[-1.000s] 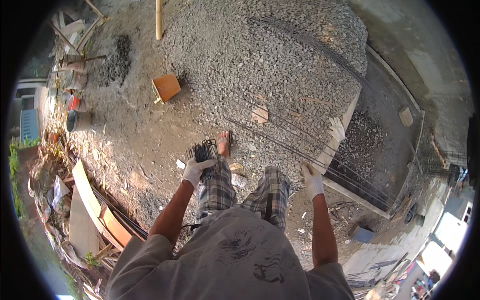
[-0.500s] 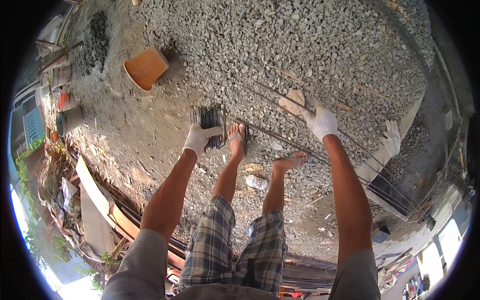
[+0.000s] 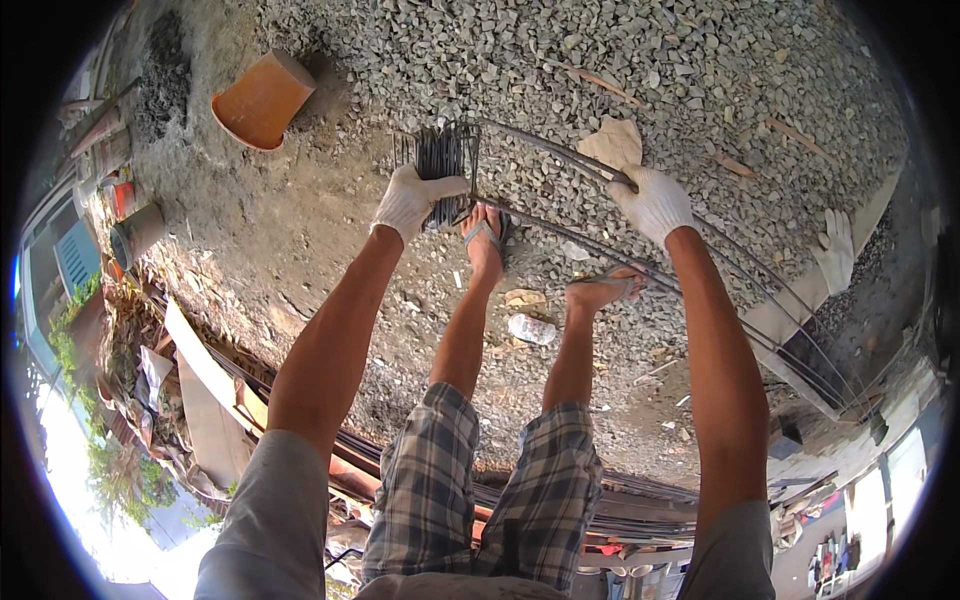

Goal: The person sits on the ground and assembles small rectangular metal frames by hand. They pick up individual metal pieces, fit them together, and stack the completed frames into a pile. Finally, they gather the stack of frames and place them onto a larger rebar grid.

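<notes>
My left hand (image 3: 408, 203), in a white knit glove, is closed on a stack of dark rectangular wire stirrups (image 3: 447, 152). The thumb lies across the near side of the stack. My right hand (image 3: 655, 205), gloved too, grips the upper pair of long thin steel bars (image 3: 550, 148), whose left ends lie near the stack's far right corner. A lower pair of bars (image 3: 590, 243) runs from the stack's near right corner, over my feet, toward the lower right. Whether the bars pass inside the stirrups, I cannot tell.
Grey gravel (image 3: 700, 60) covers the ground ahead. An orange bucket (image 3: 268, 98) lies tipped at the upper left. A loose white glove (image 3: 834, 250) rests on a board at the right. A crumpled clear bottle (image 3: 532, 329) lies between my sandalled feet. Planks (image 3: 215, 365) are piled at the lower left.
My right hand has gone from loosely spread fingers to a grip around the upper bars. These bars now sit farther up, beside the stirrups. My left hand keeps its hold.
</notes>
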A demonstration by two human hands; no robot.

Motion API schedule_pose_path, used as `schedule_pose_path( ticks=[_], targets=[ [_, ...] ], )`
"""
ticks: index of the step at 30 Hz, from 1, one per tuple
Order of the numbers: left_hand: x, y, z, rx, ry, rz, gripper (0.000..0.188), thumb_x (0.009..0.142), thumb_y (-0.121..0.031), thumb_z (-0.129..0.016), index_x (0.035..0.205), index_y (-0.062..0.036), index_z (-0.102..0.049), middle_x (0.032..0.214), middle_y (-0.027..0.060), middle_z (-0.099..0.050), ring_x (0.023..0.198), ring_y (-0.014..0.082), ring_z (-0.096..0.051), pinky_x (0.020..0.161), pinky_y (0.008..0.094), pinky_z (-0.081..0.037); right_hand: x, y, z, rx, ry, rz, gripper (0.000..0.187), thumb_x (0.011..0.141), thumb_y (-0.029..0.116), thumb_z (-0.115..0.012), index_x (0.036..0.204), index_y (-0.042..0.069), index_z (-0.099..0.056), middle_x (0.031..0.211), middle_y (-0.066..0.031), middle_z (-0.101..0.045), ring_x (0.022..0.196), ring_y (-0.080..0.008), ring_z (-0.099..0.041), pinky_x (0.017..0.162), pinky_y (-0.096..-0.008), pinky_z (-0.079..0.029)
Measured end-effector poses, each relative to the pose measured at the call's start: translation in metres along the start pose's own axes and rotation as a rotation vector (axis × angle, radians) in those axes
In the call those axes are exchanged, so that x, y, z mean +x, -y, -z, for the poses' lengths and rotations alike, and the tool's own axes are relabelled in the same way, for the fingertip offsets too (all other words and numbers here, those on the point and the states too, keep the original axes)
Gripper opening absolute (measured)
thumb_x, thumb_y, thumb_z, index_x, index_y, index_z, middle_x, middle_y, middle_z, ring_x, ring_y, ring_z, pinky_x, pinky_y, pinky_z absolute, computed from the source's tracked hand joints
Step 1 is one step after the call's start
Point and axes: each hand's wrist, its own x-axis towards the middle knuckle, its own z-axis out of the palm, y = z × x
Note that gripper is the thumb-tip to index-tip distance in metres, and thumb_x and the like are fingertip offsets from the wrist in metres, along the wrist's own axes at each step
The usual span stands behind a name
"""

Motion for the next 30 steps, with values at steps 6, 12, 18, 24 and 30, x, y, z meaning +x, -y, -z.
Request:
schedule_pose_path(
  ticks=[6,12,18,24,30],
  targets=[
    [-0.01,-0.021,-0.021,-0.171,0.03,-0.047,0.026,0.084,-0.006,-0.09,0.107,0.0029,-0.08,0.095,0.0074,-0.081,0.08,0.0156,-0.074,0.071,0.0313,-0.059,-0.002,0.006,0.017,0.018,0.153,-0.02,0.046,0.098,0.048,-0.06,0.125,0.014,-0.077,0.108,-0.0215,-0.079,0.103,-0.0429,-0.075,0.089,-0.0517,-0.059],
    [-0.008,-0.015,-0.021,-0.137,0.037,-0.079,0.026,0.085,-0.009,-0.091,0.106,0.0021,-0.081,0.094,0.0061,-0.08,0.081,0.0142,-0.074,0.074,0.0301,-0.057,-0.007,0.015,0.022,0.05,0.277,-0.044,0.051,0.097,0.049,-0.059,0.127,0.012,-0.076,0.114,-0.0205,-0.079,0.108,-0.0412,-0.075,0.095,-0.0508,-0.058],
    [0.004,-0.023,-0.03,0.167,0.093,-0.106,0.032,0.081,-0.021,-0.094,0.1,0.0025,-0.081,0.086,0.0024,-0.077,0.07,0.0124,-0.064,0.064,0.0333,-0.052,-0.001,0.01,0.011,-0.053,0.288,0.033,0.052,0.099,0.048,-0.058,0.132,0.013,-0.076,0.123,-0.0195,-0.078,0.115,-0.04,-0.074,0.1,-0.0488,-0.059],
    [0.0,-0.054,-0.07,0.589,0.177,-0.023,0.04,0.076,-0.026,-0.096,0.096,0.0045,-0.08,0.08,0.0049,-0.073,0.067,0.0125,-0.062,0.062,0.0344,-0.05,-0.006,0.008,-0.016,-0.076,0.32,0.056,0.052,0.101,0.05,-0.057,0.133,0.014,-0.076,0.131,-0.0161,-0.077,0.118,-0.0385,-0.074,0.102,-0.0518,-0.058],
    [0.002,-0.037,-0.083,0.508,0.194,0.042,0.043,0.077,-0.026,-0.097,0.103,0.0025,-0.078,0.086,0.0044,-0.075,0.074,0.0136,-0.065,0.069,0.0337,-0.053,-0.012,-0.003,-0.024,0.134,0.233,0.021,0.049,0.098,0.051,-0.063,0.13,0.016,-0.077,0.121,-0.018,-0.078,0.11,-0.0411,-0.074,0.094,-0.0493,-0.059]
  ],
)
